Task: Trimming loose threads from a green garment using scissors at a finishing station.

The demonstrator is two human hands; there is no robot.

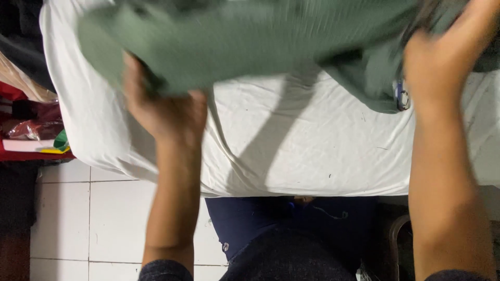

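Two bare forearms nearest the camera, rising from dark sleeve cuffs at the bottom edge, one on each side. Left hand point(166, 112) raised, back of hand to camera, fingers curled and clamped on the lower edge of a green garment point(250, 41); cloth bunches over the knuckles. Right hand point(442, 62) up at the top right, motion-blurred, pressed into the same green garment at its right side; fingers seem folded into the fabric but blur hides the exact grip, so cannot tell for sure how tight. Green garment stretched between both hands across the top of the view, held above a white sheet point(291, 151), throwing a shadow on it. A loose part of the garment hangs down at right, near the right wrist, with a small white and blue tag point(401, 96) on it. White sheet covers a flat surface, wrinkled, a few small dark specks. Below the sheet edge, the person's dark blue trousers point(260, 224) between the arms. White tiled floor point(104, 218) at lower left. At the left edge, a red shelf or box point(21, 153) with a shiny dark red bag point(31, 127) and a small green item point(61, 140) on it. Dark shape at lower right, too dim to tell.
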